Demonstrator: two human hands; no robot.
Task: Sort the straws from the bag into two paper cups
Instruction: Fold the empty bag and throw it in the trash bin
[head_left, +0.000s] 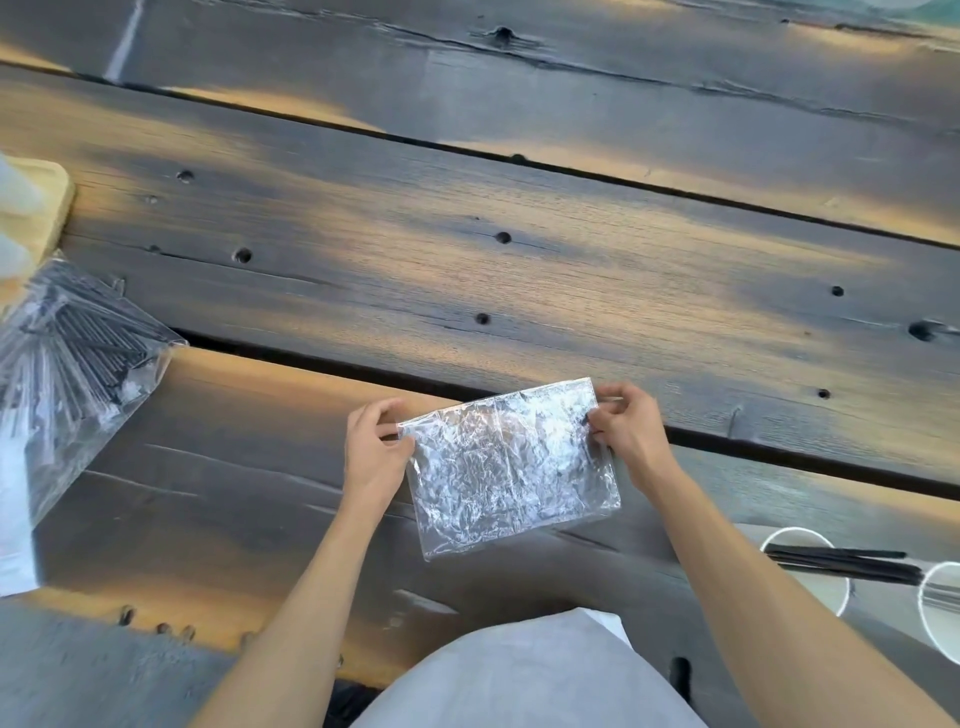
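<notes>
At nine o'clock we see a clear bag of dark straws (67, 338) lying on the wooden table (467, 270). At six, our left hand (376, 449) and right hand (626, 434) pinch the top corners of an empty plastic bag (511, 467). At four, two paper cups (810, 569) hold black straws (852, 564).

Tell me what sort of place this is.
Likely a café or home table, perhaps outdoors: weathered dark planks with gaps and knots, bagged straws at the left, two cups at the right.

Glossy crinkled plastic bag (511, 467) — rough wooden table (519, 270)
</notes>
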